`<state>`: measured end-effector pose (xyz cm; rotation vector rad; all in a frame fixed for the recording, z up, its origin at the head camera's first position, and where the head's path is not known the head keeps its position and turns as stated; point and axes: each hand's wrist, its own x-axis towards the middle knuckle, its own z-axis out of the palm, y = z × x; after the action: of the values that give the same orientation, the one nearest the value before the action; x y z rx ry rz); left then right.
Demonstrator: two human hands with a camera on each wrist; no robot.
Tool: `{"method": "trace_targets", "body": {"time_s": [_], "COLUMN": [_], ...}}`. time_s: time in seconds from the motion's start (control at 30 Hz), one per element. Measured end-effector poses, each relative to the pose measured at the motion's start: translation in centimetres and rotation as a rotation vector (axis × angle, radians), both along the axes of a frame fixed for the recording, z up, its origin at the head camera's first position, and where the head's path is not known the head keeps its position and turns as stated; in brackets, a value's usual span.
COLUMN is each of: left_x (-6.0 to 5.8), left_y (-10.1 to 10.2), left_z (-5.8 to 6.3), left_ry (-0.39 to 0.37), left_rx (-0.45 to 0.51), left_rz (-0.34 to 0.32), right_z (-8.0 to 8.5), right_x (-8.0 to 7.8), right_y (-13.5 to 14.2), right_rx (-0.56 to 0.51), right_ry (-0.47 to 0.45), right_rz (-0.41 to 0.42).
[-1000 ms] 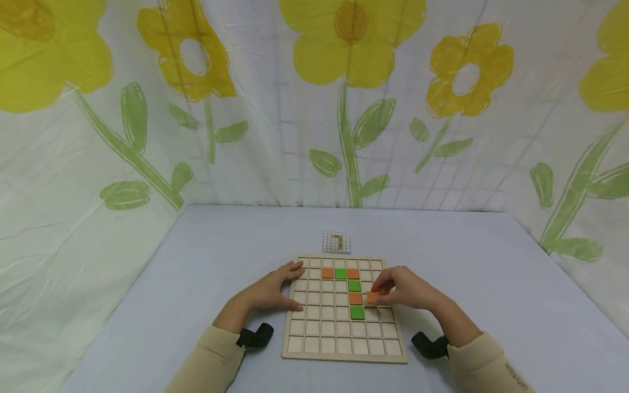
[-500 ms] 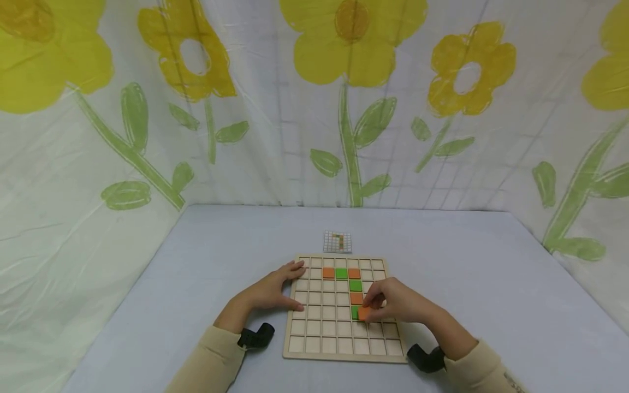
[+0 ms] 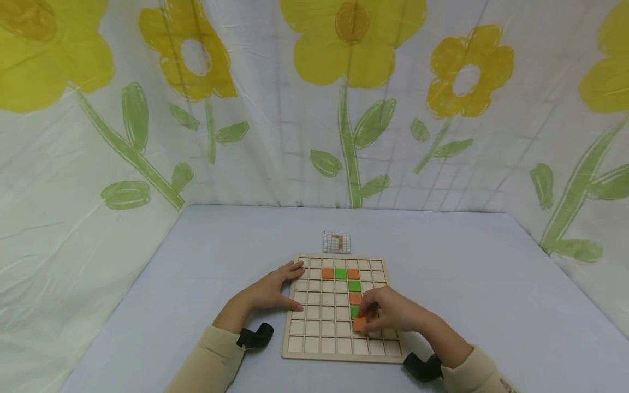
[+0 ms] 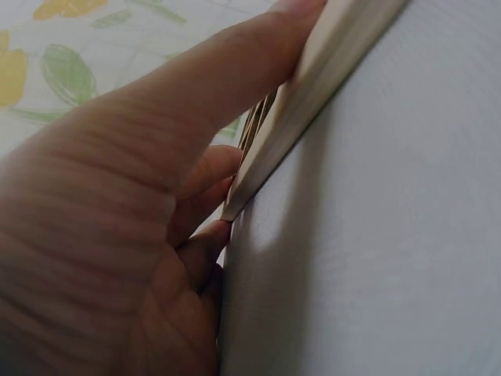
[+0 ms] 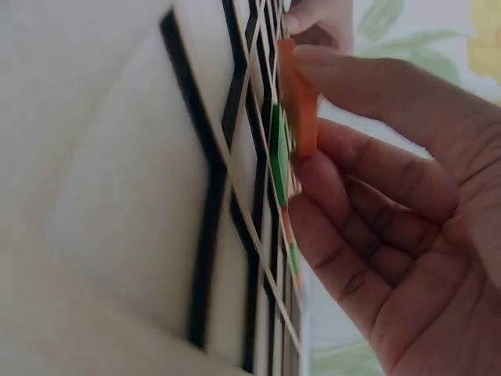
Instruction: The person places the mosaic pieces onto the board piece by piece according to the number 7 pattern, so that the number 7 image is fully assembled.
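In the head view my right hand [image 3: 393,311] pinches an orange square tile [image 3: 360,324] between thumb and fingers. The tile sits over the cell just below the lowest green tile [image 3: 354,312] of the wooden grid board [image 3: 344,358]. In the right wrist view the orange tile [image 5: 301,98] stands tilted, above the board's surface. My left hand [image 3: 267,289] rests on the board's left edge, thumb and fingers spread along it. The left wrist view has those fingers touching the wooden rim [image 4: 270,145]. Other orange and green tiles form a row and a column on the board.
A small printed card [image 3: 336,242] with a coloured grid pattern lies just beyond the board's far edge. The white table [image 3: 236,234] extends around the board, and a flower-print curtain [image 3: 275,136] hangs behind it. Each wrist wears a black camera mount [image 3: 255,335].
My right hand has carried the orange tile toward me and slightly left, from right of the tile column to the cell below its lowest green tile. The left hand has stayed put.
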<state>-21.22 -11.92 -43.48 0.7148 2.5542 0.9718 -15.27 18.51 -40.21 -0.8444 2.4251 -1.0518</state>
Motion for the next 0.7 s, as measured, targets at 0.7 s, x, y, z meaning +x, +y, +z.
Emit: {"method": "trace_targets", "body": {"time_s": [0.7], "left_x": [-0.04], "left_y": [-0.12], "left_z": [0.18], "left_ry": [0.017], "left_rx": [0.003], "left_rz": [-0.028], "right_z": [-0.53], "right_x": [0.05], "right_y": [-0.29], "right_rx": [0.025], "right_ry": [0.004], "right_rz": [-0.002]}}
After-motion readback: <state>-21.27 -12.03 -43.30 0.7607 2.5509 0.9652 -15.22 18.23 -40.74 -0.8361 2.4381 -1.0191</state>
